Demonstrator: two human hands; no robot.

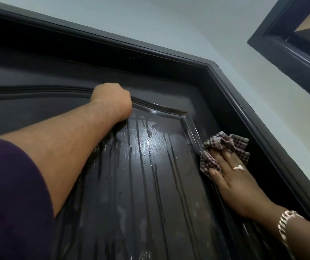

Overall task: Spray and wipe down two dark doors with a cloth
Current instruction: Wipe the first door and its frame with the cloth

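Note:
A dark panelled door (150, 184) fills the view, seen from below, with wet streaks running down its raised panel. My left hand (111, 102) is curled into a fist and leans against the door at the panel's arched top moulding. Its fingers are hidden and nothing shows in it. My right hand (233, 177) lies flat with straight fingers on a brown checked cloth (223, 145). It presses the cloth against the door's right edge, beside the panel moulding. The cloth bunches up over the fingertips. No spray bottle is in view.
The dark door frame (244, 102) runs round the door's top and right side. Pale wall and ceiling (188, 25) lie beyond it. A second dark frame (291, 49) shows at the top right.

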